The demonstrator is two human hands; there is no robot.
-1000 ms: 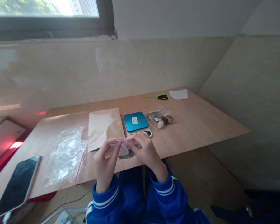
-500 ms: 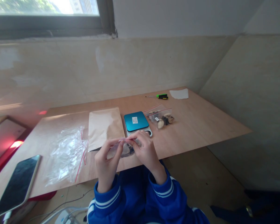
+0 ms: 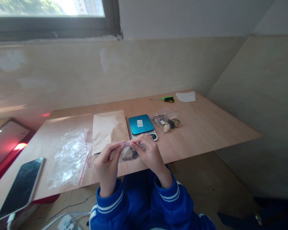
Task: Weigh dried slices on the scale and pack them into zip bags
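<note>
A clear zip bag [image 3: 128, 154] with pale and dark pieces in it hangs between my hands at the table's front edge. My left hand [image 3: 108, 161] pinches the bag's top edge near its left end. On the right, my right hand [image 3: 147, 152] pinches the same edge, thumb underneath and fingers on top. Just beyond them lies a kitchen scale [image 3: 141, 124] with a blue top and a white label; my right hand partly covers its front. A brown paper envelope [image 3: 109, 131] rests left of the scale.
Filled zip bags [image 3: 169, 123] lie right of the scale. Behind them are a green-and-black screwdriver [image 3: 168, 99] and a piece of white paper [image 3: 186, 96]. Several clear plastic bags [image 3: 70, 159] spread over the left side, beside a phone [image 3: 21, 185] with a cable plugged in.
My left hand has slid a little to the left along the bag's top edge, away from the right hand. More of the bag's contents show. The view has shifted slightly.
</note>
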